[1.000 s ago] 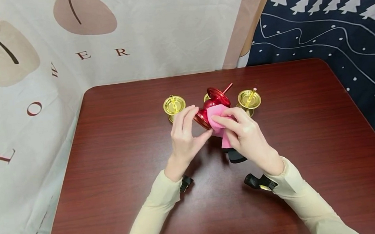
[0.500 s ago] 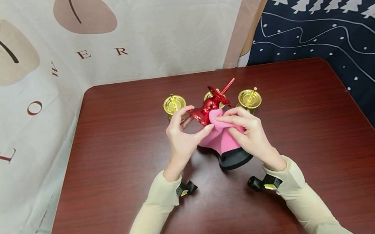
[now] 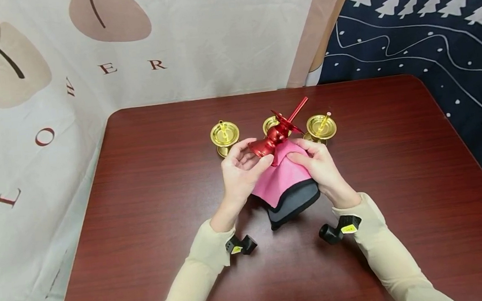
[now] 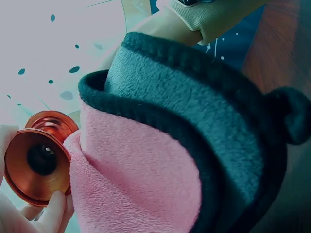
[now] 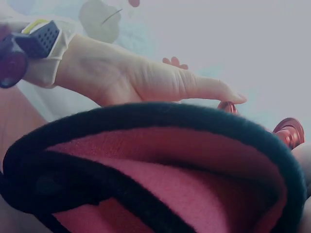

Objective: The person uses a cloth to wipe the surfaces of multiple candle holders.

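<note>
A shiny red metal candlestick [image 3: 273, 137] is held tilted above the table, its thin stem pointing up and to the right. My left hand [image 3: 241, 175] grips it by its flared base, and the hollow underside [image 4: 58, 180] faces the left wrist camera. My right hand [image 3: 327, 169] holds a cloth [image 3: 279, 178], pink on one side and grey on the other with black edging, against the candlestick's right side. The cloth hangs in a fold below both hands. It covers most of the right fingers, while the right thumb lies on top of it.
Behind the hands stand three gold candlesticks: a left one [image 3: 224, 134], a middle one [image 3: 268, 123] partly hidden by the red one, and a right one [image 3: 322, 127]. The brown wooden table [image 3: 149, 187] ends at a light printed curtain [image 3: 222, 37] at the back.
The cloth, bunched in my right fingers earlier, now spreads and hangs lower with its grey side showing. The candlestick has tilted, its stem shifting up and right.
</note>
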`<state>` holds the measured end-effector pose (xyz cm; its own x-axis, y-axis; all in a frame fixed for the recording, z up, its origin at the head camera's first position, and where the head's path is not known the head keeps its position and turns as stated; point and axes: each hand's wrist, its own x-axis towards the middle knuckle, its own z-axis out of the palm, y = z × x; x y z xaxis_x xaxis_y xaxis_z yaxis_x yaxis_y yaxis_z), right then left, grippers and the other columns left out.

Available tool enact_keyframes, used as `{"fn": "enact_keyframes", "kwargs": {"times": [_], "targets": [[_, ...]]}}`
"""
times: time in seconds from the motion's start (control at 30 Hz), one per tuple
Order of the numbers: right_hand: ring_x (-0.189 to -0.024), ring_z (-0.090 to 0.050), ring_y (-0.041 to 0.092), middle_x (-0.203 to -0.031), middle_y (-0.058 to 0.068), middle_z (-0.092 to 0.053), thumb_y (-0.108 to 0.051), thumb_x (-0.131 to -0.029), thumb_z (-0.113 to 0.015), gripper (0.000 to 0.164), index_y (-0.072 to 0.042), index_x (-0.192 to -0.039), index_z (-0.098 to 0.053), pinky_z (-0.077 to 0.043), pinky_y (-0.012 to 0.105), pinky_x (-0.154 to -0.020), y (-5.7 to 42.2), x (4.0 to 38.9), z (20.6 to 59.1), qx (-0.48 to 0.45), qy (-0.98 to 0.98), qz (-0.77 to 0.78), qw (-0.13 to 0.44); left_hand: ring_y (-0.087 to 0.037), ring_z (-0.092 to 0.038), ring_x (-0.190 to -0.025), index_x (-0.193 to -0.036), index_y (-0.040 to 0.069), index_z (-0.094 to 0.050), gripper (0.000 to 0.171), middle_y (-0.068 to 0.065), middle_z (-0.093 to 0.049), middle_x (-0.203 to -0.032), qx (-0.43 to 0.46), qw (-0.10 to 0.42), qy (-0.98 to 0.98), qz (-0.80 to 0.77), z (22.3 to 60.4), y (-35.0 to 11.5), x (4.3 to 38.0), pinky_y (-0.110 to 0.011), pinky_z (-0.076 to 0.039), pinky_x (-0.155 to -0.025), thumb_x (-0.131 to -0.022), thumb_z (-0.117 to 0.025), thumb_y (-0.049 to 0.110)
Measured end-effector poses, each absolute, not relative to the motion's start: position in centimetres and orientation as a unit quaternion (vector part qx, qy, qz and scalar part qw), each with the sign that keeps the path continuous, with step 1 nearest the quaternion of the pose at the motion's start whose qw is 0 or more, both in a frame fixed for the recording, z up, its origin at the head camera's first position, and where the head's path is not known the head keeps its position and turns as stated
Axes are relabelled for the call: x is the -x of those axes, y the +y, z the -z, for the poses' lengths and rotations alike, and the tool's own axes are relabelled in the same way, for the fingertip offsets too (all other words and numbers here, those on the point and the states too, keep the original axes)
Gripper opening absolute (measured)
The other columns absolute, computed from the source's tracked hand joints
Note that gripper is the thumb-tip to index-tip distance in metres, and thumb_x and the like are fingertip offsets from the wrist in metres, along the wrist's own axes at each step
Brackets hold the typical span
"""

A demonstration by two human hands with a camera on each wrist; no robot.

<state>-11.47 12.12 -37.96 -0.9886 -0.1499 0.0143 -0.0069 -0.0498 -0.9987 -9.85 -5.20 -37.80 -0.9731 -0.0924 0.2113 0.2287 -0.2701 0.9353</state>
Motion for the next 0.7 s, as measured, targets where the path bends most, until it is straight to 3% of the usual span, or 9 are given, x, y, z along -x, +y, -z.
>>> {"fn": "enact_keyframes", "kwargs": {"times": [0.33, 0.57, 0.63, 0.7], "targets": [[-0.086, -0.056, 0.012, -0.091, -0.009, -0.067, 0.007, -0.082, -0.06, 0.028, 0.013, -0.11, -0.06, -0.046, 0.022, -0.072, 12.4, 10.9, 37.5, 0.094, 0.697, 0.709, 0.047, -0.01, -0.062, -0.085, -0.113, -0.016, -0.051, 0.051, -0.013, -0.064, -0.1, 0.049, 0.123, -0.603, 0.787, 38.0, -5.2, 10.2, -0.03, -0.051, -0.084, -0.067, -0.07, -0.015], [-0.091, -0.056, 0.014, -0.097, -0.006, -0.067, 0.008, -0.083, -0.058, 0.04, -0.024, -0.102, -0.072, -0.047, 0.022, -0.076, 13.0, 10.2, 37.0, 0.108, 0.673, 0.729, 0.058, -0.011, -0.062, -0.086, -0.113, -0.019, -0.049, 0.052, -0.01, -0.063, -0.099, 0.034, 0.15, -0.582, 0.799, 38.2, -5.7, 10.6, -0.03, -0.05, -0.084, -0.067, -0.072, -0.012], [-0.088, -0.057, 0.014, -0.096, -0.006, -0.067, 0.008, -0.084, -0.056, 0.043, -0.029, -0.1, -0.072, -0.048, 0.022, -0.074, 13.0, 10.1, 36.9, 0.084, 0.662, 0.742, 0.061, -0.011, -0.061, -0.086, -0.113, -0.018, -0.049, 0.052, -0.006, -0.063, -0.098, 0.024, 0.152, -0.575, 0.803, 38.3, -5.8, 10.7, -0.029, -0.05, -0.084, -0.067, -0.072, -0.011], [-0.085, -0.058, 0.013, -0.095, -0.005, -0.067, 0.007, -0.085, -0.056, 0.04, -0.025, -0.103, -0.071, -0.049, 0.022, -0.073, 12.9, 10.1, 36.8, 0.059, 0.652, 0.754, 0.06, -0.012, -0.061, -0.086, -0.114, -0.018, -0.049, 0.052, -0.004, -0.062, -0.098, 0.017, 0.148, -0.569, 0.809, 38.4, -5.8, 10.6, -0.028, -0.05, -0.084, -0.068, -0.072, -0.011]]}}
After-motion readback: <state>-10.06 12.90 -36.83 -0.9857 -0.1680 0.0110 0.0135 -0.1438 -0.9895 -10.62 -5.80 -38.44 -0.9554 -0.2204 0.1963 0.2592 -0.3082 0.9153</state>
